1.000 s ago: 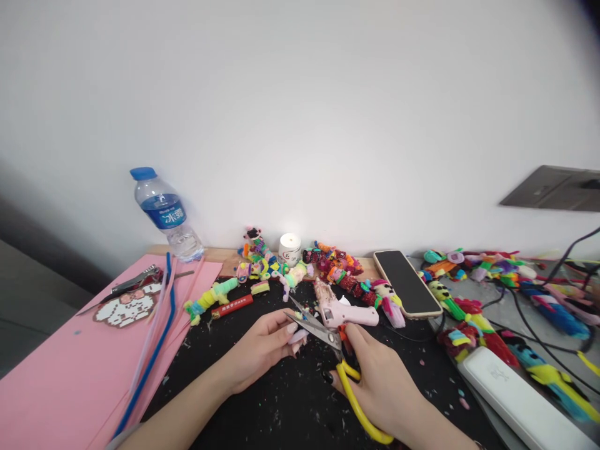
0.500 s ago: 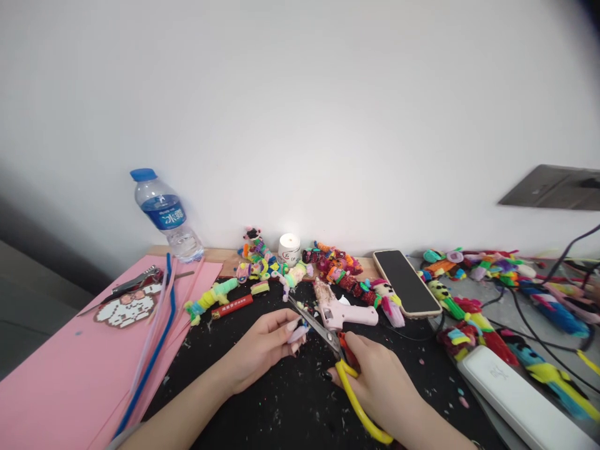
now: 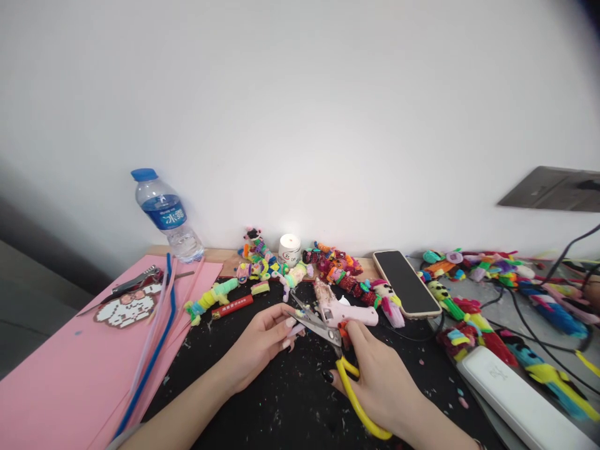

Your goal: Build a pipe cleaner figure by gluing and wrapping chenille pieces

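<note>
My right hand [image 3: 382, 381] grips yellow-handled scissors [image 3: 328, 340] low in the middle of the view; their blades stand open and point up-left. My left hand [image 3: 260, 344] pinches a small pale lilac piece [image 3: 294, 331] right at the blades. Both hands hover over a black mat [image 3: 281, 400] strewn with tiny clippings. A pink glue gun [image 3: 342, 311] lies just behind the scissors.
Several colourful pipe-cleaner figures [image 3: 328, 262] and a lit candle [image 3: 289, 249] line the wall. A water bottle [image 3: 166, 215] stands at left over pink sheets [image 3: 60, 369] with blue pipe cleaners [image 3: 157, 340]. A phone [image 3: 407, 282], cables and a white power bank [image 3: 520, 394] lie at right.
The scissor blades closed briefly on the lilac piece half a second ago and have opened again. My left hand shifted slightly up with the piece.
</note>
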A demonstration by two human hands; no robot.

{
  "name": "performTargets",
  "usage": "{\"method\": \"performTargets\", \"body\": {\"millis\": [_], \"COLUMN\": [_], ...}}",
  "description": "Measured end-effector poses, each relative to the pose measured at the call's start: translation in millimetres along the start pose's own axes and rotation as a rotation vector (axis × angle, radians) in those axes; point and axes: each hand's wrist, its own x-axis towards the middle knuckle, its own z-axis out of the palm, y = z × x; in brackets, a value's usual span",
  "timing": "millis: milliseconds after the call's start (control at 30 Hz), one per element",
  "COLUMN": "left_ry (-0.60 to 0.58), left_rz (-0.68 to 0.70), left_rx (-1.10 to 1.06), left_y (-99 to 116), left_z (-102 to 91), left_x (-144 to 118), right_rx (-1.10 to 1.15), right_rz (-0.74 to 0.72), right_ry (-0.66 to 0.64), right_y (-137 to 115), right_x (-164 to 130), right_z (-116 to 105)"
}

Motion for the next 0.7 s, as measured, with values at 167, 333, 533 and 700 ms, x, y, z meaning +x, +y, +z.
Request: {"method": "performTargets", "body": {"millis": [167, 333, 533, 700], "left_ry": [-0.006, 0.012, 0.032, 0.034], "left_rz": [-0.004, -0.009, -0.012, -0.02], "left_rx": [-0.008, 0.026, 0.049, 0.058], "left_y": [-0.4, -1.0, -0.9, -0.7], "left_z": [0.0, -0.5, -0.7, 0.1], "left_x": [-0.2, -0.3, 0.9, -0.6], "right_rx": [0.028, 0.052, 0.061, 0.022], "right_rz": [0.022, 0.033, 0.021, 0.019], "right_ry": [-0.027, -0.027, 0.012, 0.036], "right_y": [-1.5, -0.6, 2.5, 4.3], "right_x": [-0.7, 0.4, 0.8, 0.0], "right_z": [-3.2, -1.7, 3.3, 6.3]}}
